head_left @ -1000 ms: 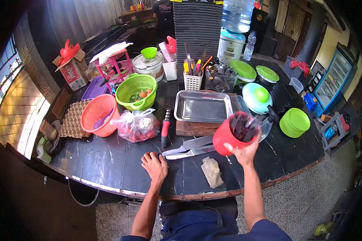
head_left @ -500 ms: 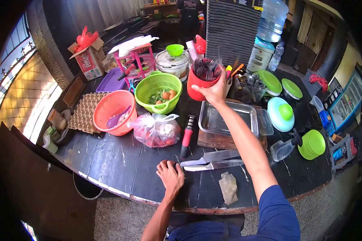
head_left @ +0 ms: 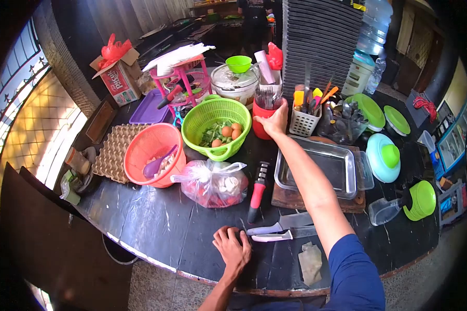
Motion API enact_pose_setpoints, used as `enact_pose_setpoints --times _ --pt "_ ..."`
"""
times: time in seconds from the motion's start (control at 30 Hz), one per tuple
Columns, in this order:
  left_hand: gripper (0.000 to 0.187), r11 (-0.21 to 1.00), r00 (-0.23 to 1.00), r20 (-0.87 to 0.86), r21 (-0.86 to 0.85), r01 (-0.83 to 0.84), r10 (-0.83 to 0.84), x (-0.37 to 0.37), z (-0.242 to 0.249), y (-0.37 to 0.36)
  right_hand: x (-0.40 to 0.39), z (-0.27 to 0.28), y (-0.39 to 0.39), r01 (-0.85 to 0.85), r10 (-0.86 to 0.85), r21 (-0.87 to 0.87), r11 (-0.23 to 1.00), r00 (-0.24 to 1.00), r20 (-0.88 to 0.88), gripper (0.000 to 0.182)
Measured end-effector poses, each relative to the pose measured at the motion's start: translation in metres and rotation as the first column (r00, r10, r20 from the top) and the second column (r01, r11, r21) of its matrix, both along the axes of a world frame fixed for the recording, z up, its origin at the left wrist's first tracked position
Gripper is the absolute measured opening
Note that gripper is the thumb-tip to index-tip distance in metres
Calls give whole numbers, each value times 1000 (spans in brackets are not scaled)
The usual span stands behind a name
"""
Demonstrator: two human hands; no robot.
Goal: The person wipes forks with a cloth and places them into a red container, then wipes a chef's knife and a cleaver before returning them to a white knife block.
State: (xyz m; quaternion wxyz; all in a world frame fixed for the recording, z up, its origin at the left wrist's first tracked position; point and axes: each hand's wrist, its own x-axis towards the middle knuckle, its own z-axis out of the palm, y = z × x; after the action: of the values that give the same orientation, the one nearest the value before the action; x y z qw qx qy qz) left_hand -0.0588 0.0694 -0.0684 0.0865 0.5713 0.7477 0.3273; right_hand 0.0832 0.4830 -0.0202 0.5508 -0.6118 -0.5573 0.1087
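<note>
My right hand (head_left: 275, 123) is wrapped round the side of a red cutlery holder (head_left: 263, 113) full of forks (head_left: 268, 97). The holder stands upright at the back of the black table, between the green colander (head_left: 215, 127) and a white utensil basket (head_left: 303, 122). Near the front edge, my left hand (head_left: 232, 249) rests on the tabletop, empty, its fingers bent and slightly apart. Just right of its fingertips lie two knives with pale handles (head_left: 272, 237). A red and black knife sharpener (head_left: 258, 193) lies behind them.
An orange basin (head_left: 154, 140), a tied plastic bag (head_left: 213, 184) and an egg tray (head_left: 117, 153) are on the left. A metal tray (head_left: 316, 165) on a wooden board is under my right forearm. Green lids (head_left: 366, 111) and stacked green plates (head_left: 420, 199) stand at right.
My right hand has brought the cutlery holder down from a raised, tilted position to upright on the table, uncovering the utensil basket. The camera view has shifted. My left hand stays on the table.
</note>
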Motion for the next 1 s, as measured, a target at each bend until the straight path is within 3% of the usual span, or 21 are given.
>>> enact_pose_setpoints --times 0.3,0.43,0.47,0.5,0.57,0.63,0.67,0.73,0.8,0.83,0.87,1.0 --pt "20 1000 1000 30 12 -9 9 -2 -2 2 0 2 27 100 -100 -39 994 995 17 129" --pt "22 999 1000 -6 37 -12 12 -2 -5 1 6 -13 36 66 -65 -73 995 998 22 145" --pt "20 999 1000 -8 45 -5 6 -3 -5 1 6 -2 26 29 -48 -269 963 997 -65 148" --pt "19 999 1000 -6 48 -9 10 -4 -6 0 4 4 12 -31 -43 -350 936 979 -201 139" --pt "19 999 1000 -5 50 -14 14 -4 -6 -1 9 17 -36 -271 171 -193 943 892 -419 120" --pt "19 998 1000 3 67 -17 17 -3 -8 -1 11 28 -107 -419 386 30 907 804 -452 95" --pt "19 996 1000 5 85 -27 27 -2 -9 -1 16 38 -152 -511 525 157 845 738 -423 73" --pt "18 995 999 7 96 -35 34 -2 -9 -4 34 64 -237 -641 652 154 752 688 -317 42" --pt "19 994 999 15 104 -43 41 -1 -11 -4 51 62 -301 -569 598 200 798 789 -140 23" --pt "19 994 999 21 97 -48 46 -1 -10 -5 62 55 -329 -509 522 142 849 849 -79 16" --pt "19 994 999 17 98 -48 46 -1 -12 -6 69 47 -353 -479 492 146 866 867 -75 11" --pt "19 991 999 -18 127 -42 44 -1 -16 -5 100 8 -438 -374 385 -92 923 906 177 21"
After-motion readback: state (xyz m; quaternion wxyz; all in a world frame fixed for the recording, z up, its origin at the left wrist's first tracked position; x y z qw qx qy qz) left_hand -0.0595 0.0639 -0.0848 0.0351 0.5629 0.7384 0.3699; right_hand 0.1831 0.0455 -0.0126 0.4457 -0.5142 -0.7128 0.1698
